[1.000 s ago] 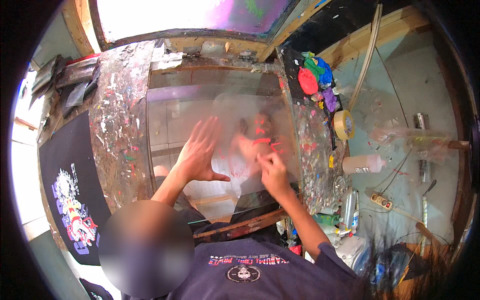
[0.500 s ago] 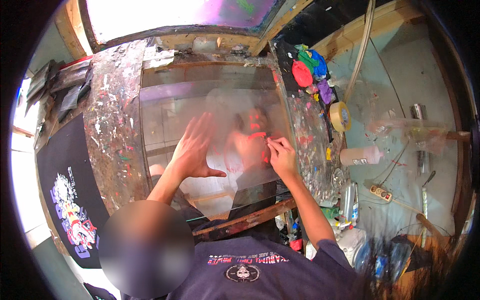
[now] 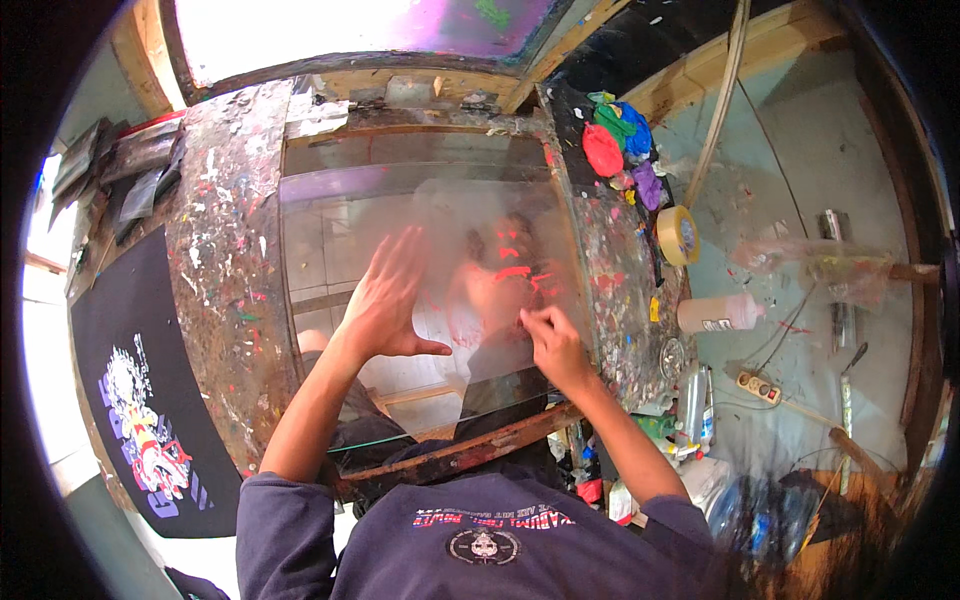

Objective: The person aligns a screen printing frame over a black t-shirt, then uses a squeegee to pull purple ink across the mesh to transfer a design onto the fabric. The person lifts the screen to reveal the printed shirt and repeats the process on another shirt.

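My left hand [image 3: 385, 305] lies flat on a clear glass-like pane [image 3: 345, 220], its fingers together and its thumb stretched out to the right. At the right part of the pane, my right hand [image 3: 556, 348] is closed in a pinch, with its fingertips near the surface. Whatever sits in that pinch is too small to name. Just beyond it, red marks [image 3: 514, 273] show on the pane, over a hazy reflection. A paint-stained wooden frame [image 3: 480, 449] runs around the pane.
A black cloth with a colourful print [image 3: 150, 400] lies at the left. On the right stand opened paint pouches or lumps [image 3: 603, 150], a tape roll [image 3: 679, 236], a pinkish bottle [image 3: 718, 313] and a power strip [image 3: 759, 388]. A bright framed screen [image 3: 350, 35] is at the far side.
My right hand has moved toward me and a little left, uncovering more of the red marks. My left hand stays in place on the pane.
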Available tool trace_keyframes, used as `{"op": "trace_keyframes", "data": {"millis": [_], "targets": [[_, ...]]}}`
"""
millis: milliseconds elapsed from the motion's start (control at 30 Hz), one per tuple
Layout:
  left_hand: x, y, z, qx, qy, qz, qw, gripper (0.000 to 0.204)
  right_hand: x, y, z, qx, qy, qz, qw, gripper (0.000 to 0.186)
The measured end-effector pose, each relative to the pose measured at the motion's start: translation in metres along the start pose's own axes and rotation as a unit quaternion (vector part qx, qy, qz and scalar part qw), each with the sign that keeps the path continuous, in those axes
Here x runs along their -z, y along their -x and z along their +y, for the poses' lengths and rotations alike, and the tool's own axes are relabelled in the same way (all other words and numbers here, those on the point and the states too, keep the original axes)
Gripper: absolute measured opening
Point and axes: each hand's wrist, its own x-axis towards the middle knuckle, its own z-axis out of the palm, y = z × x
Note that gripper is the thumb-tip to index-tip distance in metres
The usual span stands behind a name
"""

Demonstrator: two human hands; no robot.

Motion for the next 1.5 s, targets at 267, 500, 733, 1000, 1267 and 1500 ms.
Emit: {"op": "trace_keyframes", "data": {"millis": [267, 500, 733, 1000, 1267, 1500], "targets": [[-0.002, -0.003, 0.001, 0.007, 0.011, -0.006, 1.000, 0.154, 0.003, 0.023, 0.003, -0.003, -0.001, 0.007, 1.000, 0.027], [0.002, -0.004, 0.003, 0.003, 0.008, -0.008, 1.000, 0.155, -0.001, 0.020, -0.001, -0.012, -0.001, 0.020, 1.000, 0.030], [0.000, -0.003, 0.001, 0.003, 0.002, 0.000, 1.000, 0.155, 0.003, -0.005, 0.007, -0.016, 0.010, -0.001, 1.000, 0.033], [0.002, -0.006, 0.003, -0.001, 0.002, -0.007, 1.000, 0.155, 0.011, -0.037, 0.033, -0.068, 0.025, 0.017, 0.997, 0.032], [0.002, -0.004, 0.003, 0.003, -0.001, -0.016, 1.000, 0.155, 0.006, -0.037, 0.031, -0.070, 0.020, 0.016, 0.997, 0.035], [0.005, -0.007, 0.005, 0.007, 0.006, -0.007, 1.000, 0.154, -0.002, -0.038, 0.024, -0.053, 0.005, 0.008, 0.999, 0.037]]}}
